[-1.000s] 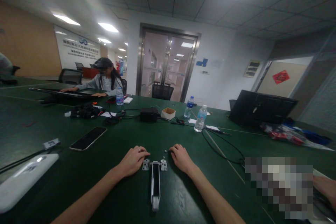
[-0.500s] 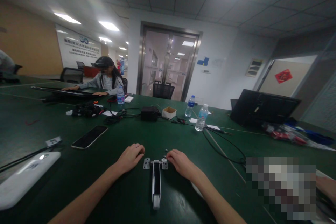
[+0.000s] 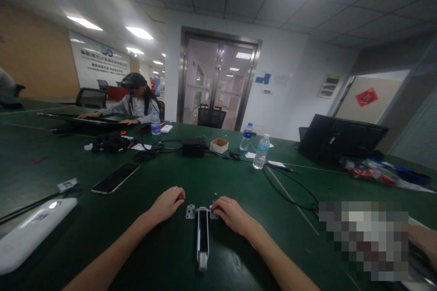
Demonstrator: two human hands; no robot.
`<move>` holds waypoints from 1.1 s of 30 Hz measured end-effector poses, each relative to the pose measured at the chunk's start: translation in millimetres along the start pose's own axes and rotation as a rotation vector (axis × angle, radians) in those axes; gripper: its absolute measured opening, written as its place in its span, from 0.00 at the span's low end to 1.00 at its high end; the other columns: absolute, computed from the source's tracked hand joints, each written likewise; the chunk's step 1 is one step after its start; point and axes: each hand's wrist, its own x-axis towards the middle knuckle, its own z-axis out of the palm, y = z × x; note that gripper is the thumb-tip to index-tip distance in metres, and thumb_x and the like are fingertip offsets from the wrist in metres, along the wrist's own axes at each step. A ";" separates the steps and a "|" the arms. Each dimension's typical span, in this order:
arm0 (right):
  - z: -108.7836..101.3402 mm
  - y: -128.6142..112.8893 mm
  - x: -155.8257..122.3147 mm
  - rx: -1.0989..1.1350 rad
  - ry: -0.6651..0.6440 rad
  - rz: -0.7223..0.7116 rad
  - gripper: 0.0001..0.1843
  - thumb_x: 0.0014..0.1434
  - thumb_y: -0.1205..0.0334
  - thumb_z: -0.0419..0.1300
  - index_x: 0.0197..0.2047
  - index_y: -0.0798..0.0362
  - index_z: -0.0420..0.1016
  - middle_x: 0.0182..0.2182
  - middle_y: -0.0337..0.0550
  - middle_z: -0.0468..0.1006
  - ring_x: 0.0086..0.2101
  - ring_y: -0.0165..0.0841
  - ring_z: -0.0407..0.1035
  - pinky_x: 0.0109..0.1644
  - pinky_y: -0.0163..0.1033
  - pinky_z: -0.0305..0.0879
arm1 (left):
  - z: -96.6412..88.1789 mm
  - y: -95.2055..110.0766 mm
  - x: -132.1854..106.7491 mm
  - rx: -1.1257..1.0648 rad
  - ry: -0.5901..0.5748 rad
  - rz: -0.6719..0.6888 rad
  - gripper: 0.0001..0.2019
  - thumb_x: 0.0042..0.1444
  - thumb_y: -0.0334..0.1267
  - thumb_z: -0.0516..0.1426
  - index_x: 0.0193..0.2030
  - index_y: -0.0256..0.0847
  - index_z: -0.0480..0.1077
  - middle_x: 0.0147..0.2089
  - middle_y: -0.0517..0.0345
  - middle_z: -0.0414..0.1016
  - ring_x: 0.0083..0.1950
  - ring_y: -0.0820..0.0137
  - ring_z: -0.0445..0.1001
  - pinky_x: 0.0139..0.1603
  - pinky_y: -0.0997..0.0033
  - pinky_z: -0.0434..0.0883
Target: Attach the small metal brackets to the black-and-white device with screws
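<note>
A slim white-framed bar with a dark middle [image 3: 202,232] lies on the green table, its rounded light end toward me. Two small metal plates with holes flank its far end: a left plate [image 3: 190,212] and a right plate [image 3: 214,216], partly covered by fingers. My right hand [image 3: 229,213] has its fingers pinched over the right plate; whatever may be between the fingertips is hidden. Just beyond these fingers lies a tiny nut-like piece [image 3: 215,194]. My left hand [image 3: 170,202] rests on the table left of the left plate, fingers curled, with nothing visible in them.
A phone [image 3: 116,178] and a white device [image 3: 37,236] lie at left. Farther back are a black box [image 3: 194,147], an open small box [image 3: 219,145], cables and water bottles [image 3: 261,152]. A co-worker [image 3: 136,100] sits across; another person's hand [image 3: 423,238] shows at right.
My right hand has moved slightly left and nearer, so its fingers now cover part of the right plate. My left hand stays nearly in place. The view has shifted a little.
</note>
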 end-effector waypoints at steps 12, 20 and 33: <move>9.4 7.9 1.2 0.021 0.060 -0.042 0.10 0.65 0.65 0.53 0.46 0.51 0.74 0.44 0.43 0.74 0.45 0.33 0.69 0.50 0.38 0.67 | -6.2 17.6 -10.0 -0.109 -0.026 0.167 0.08 0.62 0.38 0.51 0.42 0.39 0.69 0.41 0.56 0.72 0.39 0.67 0.70 0.38 0.69 0.68; 9.1 6.5 1.2 0.008 0.065 -0.049 0.09 0.65 0.65 0.54 0.45 0.51 0.74 0.43 0.42 0.75 0.46 0.33 0.69 0.51 0.38 0.66 | -3.0 21.1 -13.2 -0.181 -0.124 0.213 0.09 0.61 0.38 0.53 0.44 0.41 0.72 0.41 0.59 0.73 0.37 0.70 0.69 0.36 0.73 0.67; 8.7 1.7 1.6 0.007 0.071 -0.052 0.08 0.64 0.66 0.55 0.45 0.51 0.74 0.43 0.42 0.76 0.46 0.33 0.70 0.51 0.37 0.65 | 0.7 12.4 -8.8 -0.153 -0.109 0.271 0.07 0.61 0.37 0.55 0.44 0.41 0.72 0.42 0.60 0.73 0.41 0.70 0.71 0.42 0.73 0.68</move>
